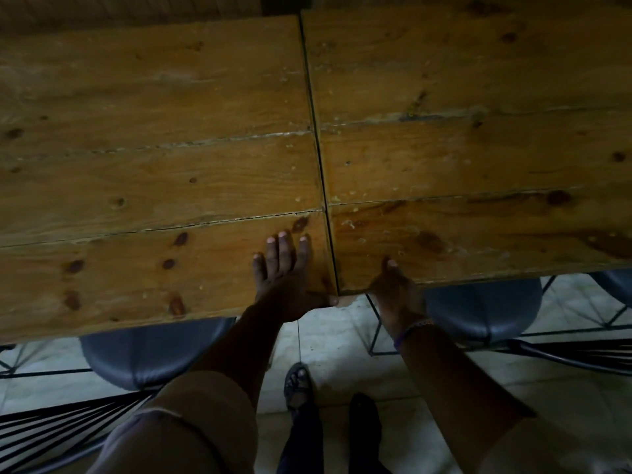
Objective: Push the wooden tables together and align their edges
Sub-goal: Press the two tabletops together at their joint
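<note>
Two wooden plank tables stand side by side, the left table (154, 172) and the right table (478, 148), with only a thin dark seam between them. The near edge of the left table reaches closer to me than the near edge of the right one. My left hand (284, 278) lies on the left table's near right corner, fingers flat on top and thumb hooked under the edge. My right hand (393, 289) grips the near left corner of the right table, thumb on top and fingers underneath.
Grey padded chairs (143, 357) (485, 309) with black wire frames are tucked under both tables' near edges. Between them is pale tiled floor (335, 340) where my feet stand. A wooden wall runs behind the tables.
</note>
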